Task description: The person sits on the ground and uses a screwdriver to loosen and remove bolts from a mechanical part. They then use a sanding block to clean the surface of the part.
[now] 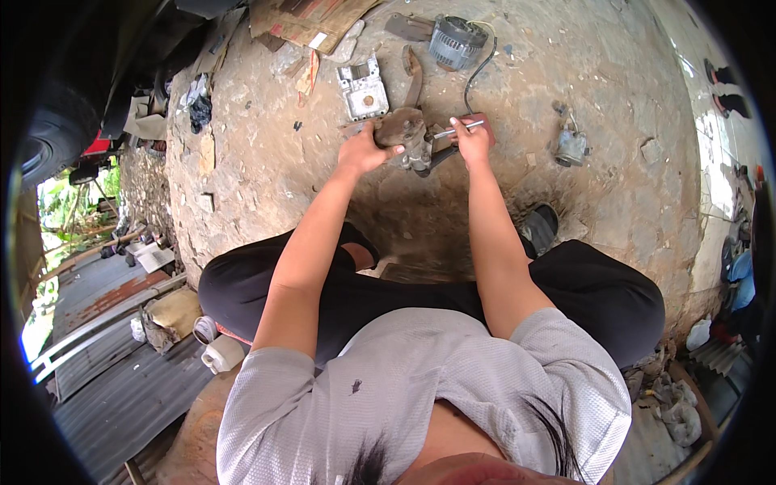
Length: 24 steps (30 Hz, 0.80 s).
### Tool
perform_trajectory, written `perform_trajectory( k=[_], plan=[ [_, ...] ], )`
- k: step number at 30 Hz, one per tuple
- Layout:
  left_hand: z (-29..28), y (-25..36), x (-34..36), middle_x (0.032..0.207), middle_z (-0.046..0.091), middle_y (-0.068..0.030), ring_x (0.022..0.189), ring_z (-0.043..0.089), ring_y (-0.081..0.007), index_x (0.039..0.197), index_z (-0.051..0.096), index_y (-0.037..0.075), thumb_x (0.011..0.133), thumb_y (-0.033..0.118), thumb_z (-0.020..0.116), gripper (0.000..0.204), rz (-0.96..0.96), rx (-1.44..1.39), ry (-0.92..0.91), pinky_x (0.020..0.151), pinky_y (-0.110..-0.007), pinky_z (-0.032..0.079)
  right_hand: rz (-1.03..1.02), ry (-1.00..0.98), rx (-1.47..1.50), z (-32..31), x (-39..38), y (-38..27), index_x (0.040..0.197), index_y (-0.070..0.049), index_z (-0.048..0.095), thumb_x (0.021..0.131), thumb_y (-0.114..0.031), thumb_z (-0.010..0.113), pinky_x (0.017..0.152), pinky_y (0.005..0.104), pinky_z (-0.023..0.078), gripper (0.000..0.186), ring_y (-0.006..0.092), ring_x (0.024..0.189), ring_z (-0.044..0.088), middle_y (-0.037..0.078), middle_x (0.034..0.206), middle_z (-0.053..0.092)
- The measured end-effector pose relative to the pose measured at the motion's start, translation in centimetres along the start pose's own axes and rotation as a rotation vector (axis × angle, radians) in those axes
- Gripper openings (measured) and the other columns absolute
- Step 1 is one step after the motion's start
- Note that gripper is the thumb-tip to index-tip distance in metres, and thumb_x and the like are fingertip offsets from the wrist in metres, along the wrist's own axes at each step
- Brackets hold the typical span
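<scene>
A dirty metal machine part (pixel 415 147), brown on top and grey at the side, is on the ground in front of me. My left hand (pixel 368 152) wraps round its left side, with the thumb stretched along the near edge. In my right hand (pixel 474 142) is a slim silver rod (pixel 458 129), pinched by the fingers, its far end pointing left at the part. Whether the tip touches the part I cannot tell. A dark strip (pixel 443 158) sticks out at the part's right, below the rod. Behind my right fingers lies a reddish flat block (pixel 487 124).
Beyond the part lie a pale metal housing (pixel 364 90), a curved rusty strip (pixel 413 77) and a grey finned motor (pixel 457 44) with a black cable (pixel 471 87). A smaller metal unit (pixel 572 147) sits right. Cardboard (pixel 311 23) lies far left, corrugated sheets (pixel 133 356) near left.
</scene>
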<state>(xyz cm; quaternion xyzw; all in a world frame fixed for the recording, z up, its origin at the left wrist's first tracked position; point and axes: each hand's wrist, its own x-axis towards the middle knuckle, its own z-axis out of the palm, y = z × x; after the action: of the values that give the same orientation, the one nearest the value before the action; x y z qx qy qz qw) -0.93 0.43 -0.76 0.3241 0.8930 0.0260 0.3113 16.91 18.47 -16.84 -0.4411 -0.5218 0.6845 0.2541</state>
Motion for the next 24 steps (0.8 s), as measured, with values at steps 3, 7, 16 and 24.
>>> perform_trajectory(
  k=[3,7,16,24],
  plan=[
    [-0.3,0.7,-0.1,0.140,0.066,-0.0242,0.132,0.062,-0.0397,0.153,0.046,0.003,0.077,0.070,0.082,0.107,0.003,-0.019,0.012,0.111,-0.045,0.049,-0.011,0.042,-0.124,-0.4,0.6,-0.4,0.099,0.005,0.075,0.097,-0.031,0.080,0.067,0.0306,0.058,0.037,0.0148,0.073,0.076,0.010,0.084,0.079],
    [0.5,-0.3,0.0,0.142,0.065,-0.0236,0.135,0.061,-0.0389,0.153,0.046,0.003,0.078,0.067,0.083,0.106,0.014,-0.048,0.031,0.112,-0.044,0.048,-0.126,-0.027,-0.406,-0.3,0.0,-2.1,0.103,0.001,0.078,0.093,-0.041,0.081,0.073,0.0380,0.059,0.043,0.0242,0.078,0.077,0.013,0.083,0.078],
    [0.5,-0.2,-0.2,0.140,0.067,-0.0231,0.132,0.062,-0.0386,0.156,0.041,0.003,0.079,0.070,0.080,0.110,0.029,-0.008,0.038,0.111,-0.045,0.050,-0.178,0.068,-0.741,-3.6,0.2,-3.0,0.101,-0.005,0.080,0.093,-0.047,0.079,0.079,0.0437,0.057,0.043,0.0353,0.084,0.074,0.018,0.083,0.076],
    [0.6,-0.6,-0.2,0.144,0.063,-0.0257,0.135,0.060,-0.0407,0.150,0.047,0.000,0.077,0.069,0.083,0.106,0.023,-0.070,0.033,0.112,-0.046,0.048,0.002,-0.045,-0.230,-5.2,1.3,-4.5,0.106,0.000,0.077,0.106,-0.052,0.061,0.075,0.0396,0.058,0.054,0.0199,0.076,0.074,0.010,0.080,0.077]
  ],
)
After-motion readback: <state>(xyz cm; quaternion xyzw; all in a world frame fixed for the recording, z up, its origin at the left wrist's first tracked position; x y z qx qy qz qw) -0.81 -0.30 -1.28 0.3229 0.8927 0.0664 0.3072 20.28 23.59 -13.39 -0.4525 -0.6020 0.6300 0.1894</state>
